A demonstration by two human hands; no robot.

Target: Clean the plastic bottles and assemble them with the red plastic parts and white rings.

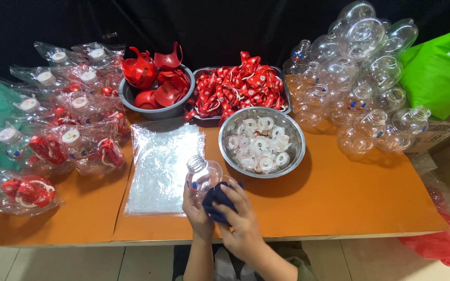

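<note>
My left hand grips a clear round plastic bottle from below, its open neck tilted up and to the left. My right hand presses a dark blue cloth against the bottle's lower side. Both hands are at the front middle of the orange table, just in front of a steel bowl of white ring caps. A stack of clear plastic bags lies flat to the left of the bottle.
A heap of empty clear bottles fills the back right. A grey bowl holds red plastic parts and a metal tray holds red straps. Bagged finished bottles cover the left. A green bag stands at far right.
</note>
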